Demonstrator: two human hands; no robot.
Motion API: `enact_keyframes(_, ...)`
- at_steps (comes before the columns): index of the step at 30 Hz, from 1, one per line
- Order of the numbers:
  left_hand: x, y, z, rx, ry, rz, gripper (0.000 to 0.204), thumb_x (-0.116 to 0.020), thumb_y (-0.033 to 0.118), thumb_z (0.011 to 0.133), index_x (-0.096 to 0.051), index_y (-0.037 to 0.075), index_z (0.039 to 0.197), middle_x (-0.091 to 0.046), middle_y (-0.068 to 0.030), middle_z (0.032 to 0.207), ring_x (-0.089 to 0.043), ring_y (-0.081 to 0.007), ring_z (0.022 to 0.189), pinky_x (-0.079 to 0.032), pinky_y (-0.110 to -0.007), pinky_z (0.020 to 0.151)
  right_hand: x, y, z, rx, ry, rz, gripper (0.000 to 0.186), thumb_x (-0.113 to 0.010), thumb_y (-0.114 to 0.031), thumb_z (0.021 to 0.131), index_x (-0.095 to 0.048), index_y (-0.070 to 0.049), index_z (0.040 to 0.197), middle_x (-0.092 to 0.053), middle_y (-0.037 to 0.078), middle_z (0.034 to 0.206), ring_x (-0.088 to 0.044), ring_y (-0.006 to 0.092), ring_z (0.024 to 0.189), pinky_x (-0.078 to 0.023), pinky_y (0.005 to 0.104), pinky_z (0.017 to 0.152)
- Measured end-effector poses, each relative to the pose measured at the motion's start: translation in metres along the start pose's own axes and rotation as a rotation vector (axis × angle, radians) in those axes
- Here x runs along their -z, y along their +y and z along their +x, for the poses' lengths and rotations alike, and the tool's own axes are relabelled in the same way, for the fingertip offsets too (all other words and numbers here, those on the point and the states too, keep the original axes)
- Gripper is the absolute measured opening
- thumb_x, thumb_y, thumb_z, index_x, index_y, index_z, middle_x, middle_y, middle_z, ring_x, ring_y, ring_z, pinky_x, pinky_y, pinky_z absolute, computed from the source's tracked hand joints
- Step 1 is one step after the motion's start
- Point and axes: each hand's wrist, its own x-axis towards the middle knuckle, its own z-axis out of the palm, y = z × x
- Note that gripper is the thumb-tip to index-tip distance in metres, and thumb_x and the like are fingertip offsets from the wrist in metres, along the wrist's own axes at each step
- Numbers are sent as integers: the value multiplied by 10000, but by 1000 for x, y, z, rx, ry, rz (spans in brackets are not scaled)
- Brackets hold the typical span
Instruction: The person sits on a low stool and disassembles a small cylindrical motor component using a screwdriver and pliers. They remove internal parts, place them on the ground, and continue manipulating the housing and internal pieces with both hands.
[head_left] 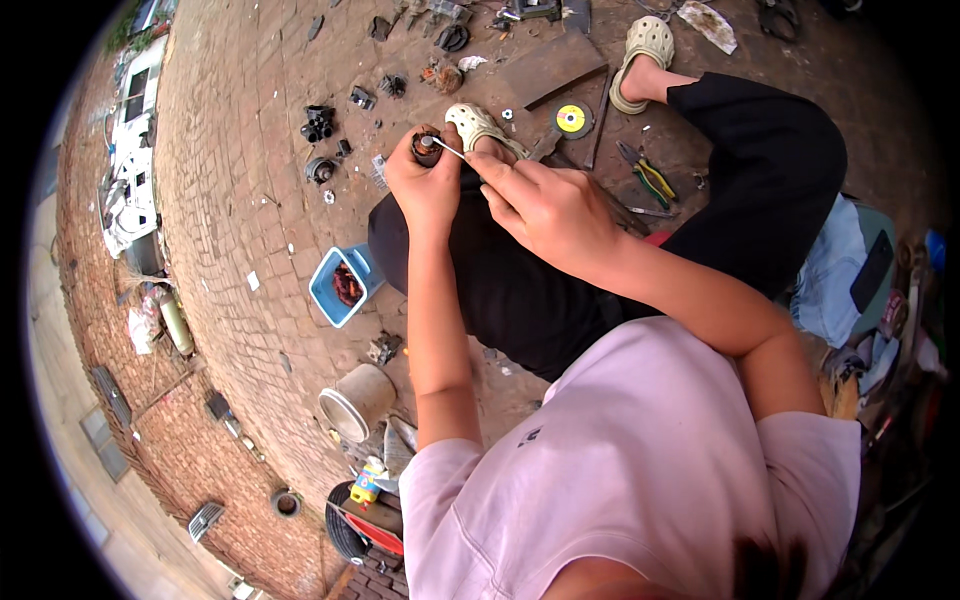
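Note:
My left hand (pixel 424 190) is closed round a small dark motor part (pixel 424 156) with copper-coloured windings and a pale round metal end facing up. My right hand (pixel 550 210) grips a thin metal rod-like tool (pixel 449 148), its far tip at the top of the motor part. The tool's handle is hidden in my fingers, so its kind is unclear. Both hands are close together above my left leg, near the beige clog (pixel 475 124) on my left foot.
Pliers with yellow-green handles (pixel 650 175), a yellow-centred disc (pixel 572 119) and a flat dark board (pixel 552 70) lie ahead. Several dark motor pieces (pixel 318 123) are scattered to the left. A blue bin (pixel 324 288) holds reddish-brown scraps. A whitish bucket (pixel 362 400) lies tipped nearer me.

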Motion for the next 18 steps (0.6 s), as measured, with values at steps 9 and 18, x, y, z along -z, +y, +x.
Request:
enact_keyframes(9,-6,13,1,-125,-73,-56,317,-704,69,847,-454,39,655,-383,48,615,-317,-49,588,-256,-228,500,43,-14,18,-150,-53,216,268,-665,-103,819,-648,-30,1077,-626,122,729,-636,293,618,-510,389,531)
enact_keyframes(18,1,9,1,-393,-97,-212,245,-673,-78,781,-486,8,648,-483,-31,615,-424,-115,560,-324,-251,517,62,-17,18,-337,-153,490,227,-637,-111,859,-668,-47,1075,-675,162,825,-671,300,695,-520,335,606)
